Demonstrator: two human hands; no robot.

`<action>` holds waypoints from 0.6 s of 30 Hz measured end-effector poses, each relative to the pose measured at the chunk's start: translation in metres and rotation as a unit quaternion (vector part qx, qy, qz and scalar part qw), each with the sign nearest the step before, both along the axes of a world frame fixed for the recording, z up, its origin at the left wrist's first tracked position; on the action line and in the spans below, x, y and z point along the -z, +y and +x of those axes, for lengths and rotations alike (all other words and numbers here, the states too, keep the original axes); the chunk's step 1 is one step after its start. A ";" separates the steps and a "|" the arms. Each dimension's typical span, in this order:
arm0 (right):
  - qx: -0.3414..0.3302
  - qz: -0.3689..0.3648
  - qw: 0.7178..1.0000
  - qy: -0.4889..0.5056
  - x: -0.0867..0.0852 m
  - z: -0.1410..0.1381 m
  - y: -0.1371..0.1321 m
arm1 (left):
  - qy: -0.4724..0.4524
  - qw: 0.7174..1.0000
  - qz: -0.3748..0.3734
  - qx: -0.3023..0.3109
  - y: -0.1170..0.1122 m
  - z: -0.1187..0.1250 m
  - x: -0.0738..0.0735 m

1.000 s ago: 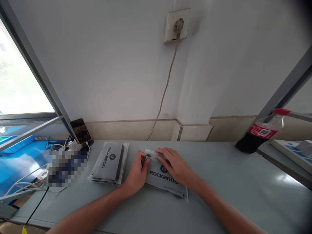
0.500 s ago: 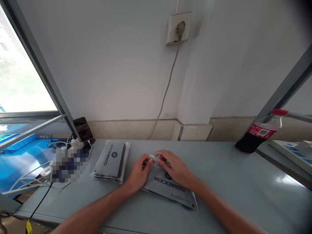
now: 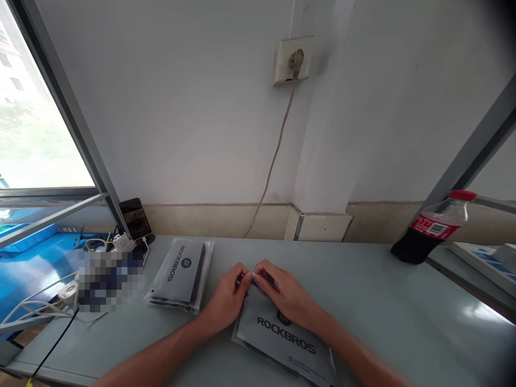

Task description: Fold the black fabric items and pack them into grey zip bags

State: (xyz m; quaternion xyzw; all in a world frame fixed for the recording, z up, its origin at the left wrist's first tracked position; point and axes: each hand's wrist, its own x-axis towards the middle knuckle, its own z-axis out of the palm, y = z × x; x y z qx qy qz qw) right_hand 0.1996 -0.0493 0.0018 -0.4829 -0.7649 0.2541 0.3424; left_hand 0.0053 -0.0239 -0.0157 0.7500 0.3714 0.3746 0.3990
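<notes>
A grey ROCKBROS pouch (image 3: 282,338) lies flat on the grey table (image 3: 382,312) in front of me. My left hand (image 3: 228,298) and my right hand (image 3: 284,293) meet at its far top edge, fingers curled and pinching the pouch's flap there. The fingertips of both hands touch each other. What lies under the fingers is hidden. A stack of similar grey ROCKBROS pouches (image 3: 181,274) sits to the left of my left hand.
A cola bottle with a red cap (image 3: 429,228) leans at the right by a metal strut. A phone (image 3: 135,219), chargers and white cables (image 3: 68,293) crowd the left end. A wall socket (image 3: 292,59) with a cord is above.
The pouch has slid nearer to me and turned a little. The clear strip seen at its top edge has gone from sight, and both hands have closed together at that edge.
</notes>
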 end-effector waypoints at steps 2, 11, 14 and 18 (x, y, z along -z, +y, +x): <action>-0.013 -0.006 1.000 0.004 0.000 0.000 0.000 | 0.028 0.999 0.010 0.017 0.001 -0.002 -0.004; -0.003 -0.008 1.000 0.014 -0.006 0.045 0.019 | 0.056 0.990 0.043 -0.119 0.011 -0.023 -0.048; 0.040 0.018 0.999 0.031 -0.004 0.059 0.025 | 0.067 0.981 0.067 -0.171 0.019 -0.035 -0.066; 0.044 0.021 0.999 0.021 -0.005 0.060 0.025 | 0.090 0.970 0.106 -0.197 0.037 -0.045 -0.072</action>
